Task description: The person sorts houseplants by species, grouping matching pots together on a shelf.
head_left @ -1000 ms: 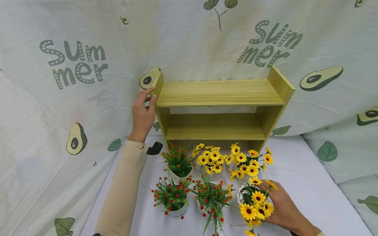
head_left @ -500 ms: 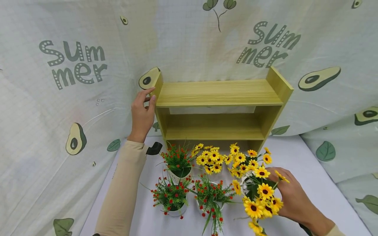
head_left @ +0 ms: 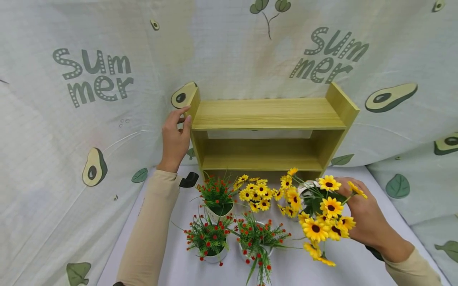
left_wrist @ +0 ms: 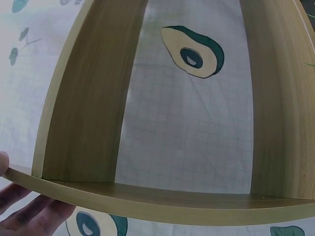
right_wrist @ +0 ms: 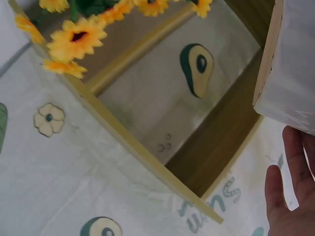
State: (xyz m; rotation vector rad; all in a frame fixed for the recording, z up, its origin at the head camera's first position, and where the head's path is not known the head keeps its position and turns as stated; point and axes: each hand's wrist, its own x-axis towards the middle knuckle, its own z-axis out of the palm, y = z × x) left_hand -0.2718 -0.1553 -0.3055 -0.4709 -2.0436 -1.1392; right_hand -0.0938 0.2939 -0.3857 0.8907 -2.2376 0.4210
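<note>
1. The right hand [head_left: 370, 216] holds a pot of artificial sunflowers [head_left: 316, 229], its grip around the far side of the pale pot. The pot is tilted, with its yellow blooms leaning toward the camera; they cover much of it in the head view.
2. This held plant is at the front right of the shelf unit, above the white-covered worktop [head_left: 230, 274]. The right wrist view shows a plain white surface just beside the fingertips, and yellow blooms across the shelf unit.
3. The left hand [head_left: 174, 137] is at the upper part of the shelf unit's left side panel. Its grip is narrow: the left wrist view shows the thumb on one side of the panel edge and the fingers on the other.
4. The light-wood shelf unit [head_left: 266, 113] stands upright against the backdrop cloth [head_left: 229, 51], which is printed with avocados, leaves and "SUMMER" lettering.
5. Three red-flowered plants in white pots stand on the worktop: a rear one [head_left: 216, 192], a front left one [head_left: 207, 238] and a front right one [head_left: 250, 238].
6. A yellow flower cluster [head_left: 255, 194] is beside the rear red plant, and more yellow blooms [head_left: 293, 198] are just left of the held pot. The pots under both are hidden.
7. Both forearms wear beige sleeves [head_left: 150, 230].
</note>
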